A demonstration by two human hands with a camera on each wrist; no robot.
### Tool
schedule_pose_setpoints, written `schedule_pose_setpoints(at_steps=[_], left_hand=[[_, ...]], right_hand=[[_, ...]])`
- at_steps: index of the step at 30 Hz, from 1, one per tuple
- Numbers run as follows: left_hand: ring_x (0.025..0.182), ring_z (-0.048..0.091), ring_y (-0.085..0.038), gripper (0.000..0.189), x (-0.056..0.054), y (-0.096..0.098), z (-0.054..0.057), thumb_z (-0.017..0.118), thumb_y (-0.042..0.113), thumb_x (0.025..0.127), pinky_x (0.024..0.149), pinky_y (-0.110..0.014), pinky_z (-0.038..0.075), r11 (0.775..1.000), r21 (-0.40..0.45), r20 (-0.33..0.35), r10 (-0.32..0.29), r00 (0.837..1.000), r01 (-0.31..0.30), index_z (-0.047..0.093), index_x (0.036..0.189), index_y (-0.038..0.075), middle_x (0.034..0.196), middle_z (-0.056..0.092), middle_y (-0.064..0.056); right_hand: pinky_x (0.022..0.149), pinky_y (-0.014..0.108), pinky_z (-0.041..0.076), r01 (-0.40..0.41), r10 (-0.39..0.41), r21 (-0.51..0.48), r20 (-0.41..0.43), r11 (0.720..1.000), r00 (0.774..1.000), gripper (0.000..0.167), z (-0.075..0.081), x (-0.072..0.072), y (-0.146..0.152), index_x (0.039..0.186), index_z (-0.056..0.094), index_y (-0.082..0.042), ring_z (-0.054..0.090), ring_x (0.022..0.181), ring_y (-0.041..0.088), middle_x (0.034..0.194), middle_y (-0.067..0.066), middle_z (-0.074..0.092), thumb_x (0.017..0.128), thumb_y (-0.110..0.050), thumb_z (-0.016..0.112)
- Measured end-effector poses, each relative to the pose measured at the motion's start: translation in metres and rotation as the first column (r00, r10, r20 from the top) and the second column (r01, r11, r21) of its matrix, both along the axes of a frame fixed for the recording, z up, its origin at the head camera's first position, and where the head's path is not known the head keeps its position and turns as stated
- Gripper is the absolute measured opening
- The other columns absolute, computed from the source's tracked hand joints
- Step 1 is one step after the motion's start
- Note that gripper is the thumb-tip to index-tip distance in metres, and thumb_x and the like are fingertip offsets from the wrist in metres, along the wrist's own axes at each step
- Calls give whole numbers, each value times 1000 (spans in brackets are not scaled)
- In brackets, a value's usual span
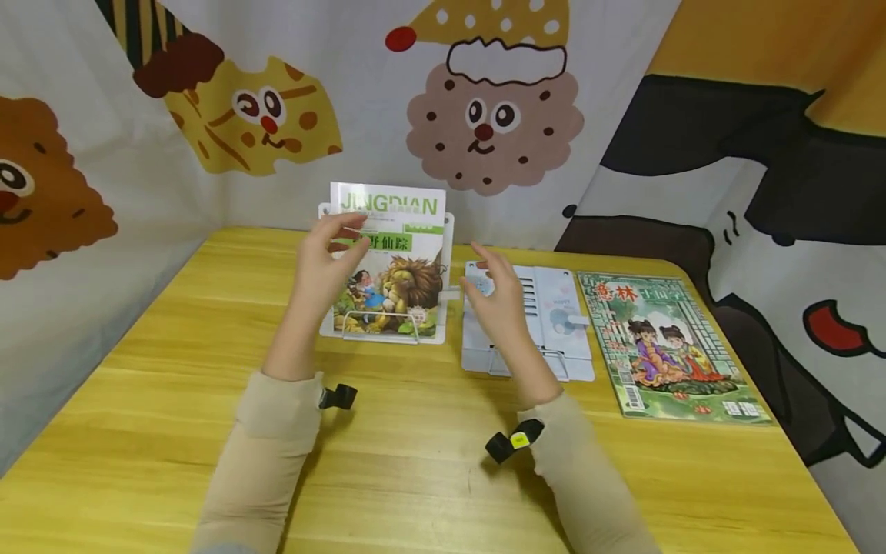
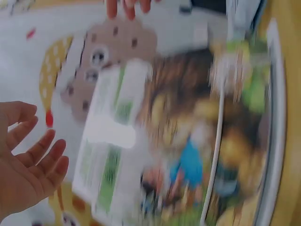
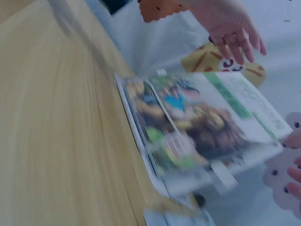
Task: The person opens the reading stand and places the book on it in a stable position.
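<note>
A picture book with a lion on its cover leans upright on a white book stand, behind a wire holder at the bottom. My left hand hovers in front of the book's left side, fingers loosely bent with nothing in them. In the left wrist view the same left hand shows apart from the blurred book. My right hand is raised over a second, pale blue book stand, fingers spread from the thumb and holding nothing. Only its fingertips show in the right wrist view.
A green magazine lies flat on the wooden table, right of the pale blue stand. A curtain with cartoon biscuits hangs behind the table's back edge. Each sleeve carries a black wrist camera.
</note>
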State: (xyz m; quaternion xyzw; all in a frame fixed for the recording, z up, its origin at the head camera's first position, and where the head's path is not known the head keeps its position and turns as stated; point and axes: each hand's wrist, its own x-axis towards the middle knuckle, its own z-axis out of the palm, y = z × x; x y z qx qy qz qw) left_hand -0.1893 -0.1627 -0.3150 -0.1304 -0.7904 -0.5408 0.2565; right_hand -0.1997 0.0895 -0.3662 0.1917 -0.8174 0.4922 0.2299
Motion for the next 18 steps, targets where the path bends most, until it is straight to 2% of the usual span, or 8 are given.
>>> schedule_pose_setpoints(at_steps=[3,8,11,14,16,18], left_hand=[[97,60,-29,34,4,26,-3,65,-3,87,86,-42,49,993,44,0,-110,994,110,61,121,-2,109,62,-21],[88,62,-24,36,8,65,-19,66,0,88,79,-37,52,969,54,76,-245,967,241,60,123,0,103,65,-19],[86,63,-21,36,10,87,-32,66,1,88,75,-34,53,952,32,132,-306,943,304,60,124,1,100,66,-15],[87,64,-19,36,11,105,-45,66,2,88,74,-32,53,932,5,177,-357,917,362,61,124,3,99,67,-12],[88,64,-19,36,12,115,-54,66,3,88,75,-31,53,917,3,214,-391,895,400,61,124,4,99,67,-12],[87,64,-19,36,11,123,-63,65,4,89,74,-30,53,899,25,267,-428,863,438,61,124,4,100,68,-13]], right_hand=[[92,42,45,39,-39,30,-2,999,999,50,0,3,27,132,55,-4,56,105,28,123,13,57,85,0,70],[89,46,46,67,-69,58,25,996,997,45,-2,9,70,128,59,-5,56,103,30,123,12,58,85,-1,71],[86,48,47,54,-59,88,58,995,997,43,-7,14,91,126,60,-5,57,102,30,123,12,59,85,-1,71],[81,49,49,31,-47,158,97,987,994,38,-13,20,109,124,61,-4,59,97,30,120,13,60,87,-4,70],[75,45,51,20,-50,219,134,976,990,36,-19,25,121,123,62,-4,60,91,28,116,14,62,88,-7,70],[69,42,52,5,-56,277,174,961,983,34,-24,29,132,122,63,-5,61,86,25,111,14,65,88,-9,70]])
